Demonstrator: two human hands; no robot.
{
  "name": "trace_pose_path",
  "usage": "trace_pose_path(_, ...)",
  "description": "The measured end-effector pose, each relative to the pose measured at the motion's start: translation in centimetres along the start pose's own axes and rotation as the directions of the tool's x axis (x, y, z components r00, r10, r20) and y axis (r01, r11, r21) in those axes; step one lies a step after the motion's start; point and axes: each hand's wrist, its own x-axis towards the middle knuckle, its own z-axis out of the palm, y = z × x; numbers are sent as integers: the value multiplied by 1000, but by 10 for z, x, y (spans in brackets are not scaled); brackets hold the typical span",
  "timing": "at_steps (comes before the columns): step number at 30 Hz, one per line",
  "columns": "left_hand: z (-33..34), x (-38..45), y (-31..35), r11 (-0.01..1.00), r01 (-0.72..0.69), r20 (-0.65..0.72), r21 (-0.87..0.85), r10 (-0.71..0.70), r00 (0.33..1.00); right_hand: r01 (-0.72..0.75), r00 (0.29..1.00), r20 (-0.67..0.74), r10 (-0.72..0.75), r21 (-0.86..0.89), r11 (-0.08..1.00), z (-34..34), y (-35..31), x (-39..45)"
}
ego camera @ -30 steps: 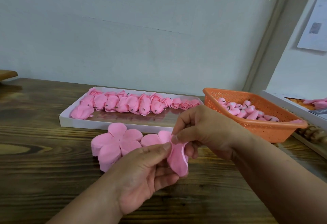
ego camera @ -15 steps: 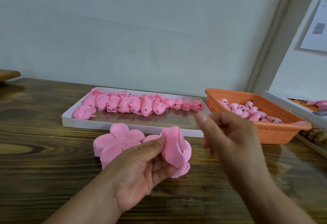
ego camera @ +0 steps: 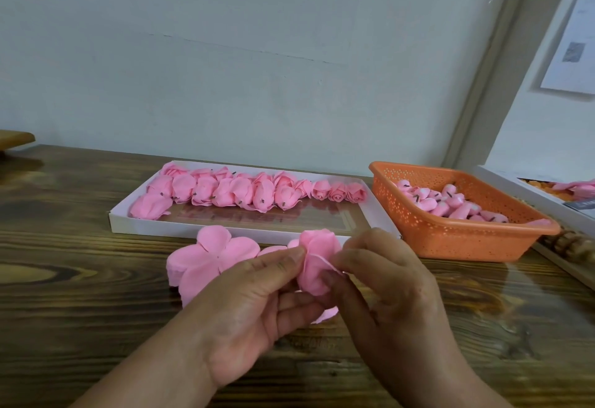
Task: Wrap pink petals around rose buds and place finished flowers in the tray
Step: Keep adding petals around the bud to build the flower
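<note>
The left hand (ego camera: 257, 298) is holding the half-wrapped flower (ego camera: 317, 262) above the tabletop (ego camera: 80, 311), in front of the tray (ego camera: 241, 232), its grip closed around it. The right hand (ego camera: 386, 282) is pinching one thin petal edge. I think the petal is risking a tear if pulled hard, or the wrap is loosening if the grip slips.

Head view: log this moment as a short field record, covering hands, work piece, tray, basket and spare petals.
left hand: grips half-wrapped flower
right hand: pinches an outer petal edge of the flower
white tray: rows of finished flowers along its far side
orange basket: holds rose buds
petal stack: on table, in front of tray
</note>
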Motion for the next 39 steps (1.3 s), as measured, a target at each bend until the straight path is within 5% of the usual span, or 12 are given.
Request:
trace_pose_path(7, 4, -3, 1, 1000, 29, -6, -5, -29, 1000, -7, 992, 127, 4, 27, 1000, -12, 1, 19)
trace_pose_path(12, 6, -9, 7, 1000, 14, 112, -14, -12, 994, -94, 979, 188, 75, 93, 991, -15, 0, 25)
trace_pose_path(22, 11, -13, 6, 995, -24, 16, 100, 23, 1000, -178, 966, 219, 140, 164, 970, -15, 5, 28)
trace_pose_path(26, 10, -16, 9, 993, 39, 27, 112, -42, 999, 40, 974, 216, -66, 124, 991, -24, 10, 37)
trace_pose_path(30, 9, -18, 13, 987, 109, 101, 118, -121, 988, 242, 872, 398, -284, 152, 958, -37, 11, 46)
trace_pose_path(34, 8, -20, 16, 981, 137, 159, 140, -159, 974, 98, 722, 657, -216, 211, 972, -49, 12, 57)
trace_pose_path(39, 5, -21, 17, 965, 183, 240, 188, -226, 944, -8, 664, 721, -199, 273, 962, -51, 14, 62)
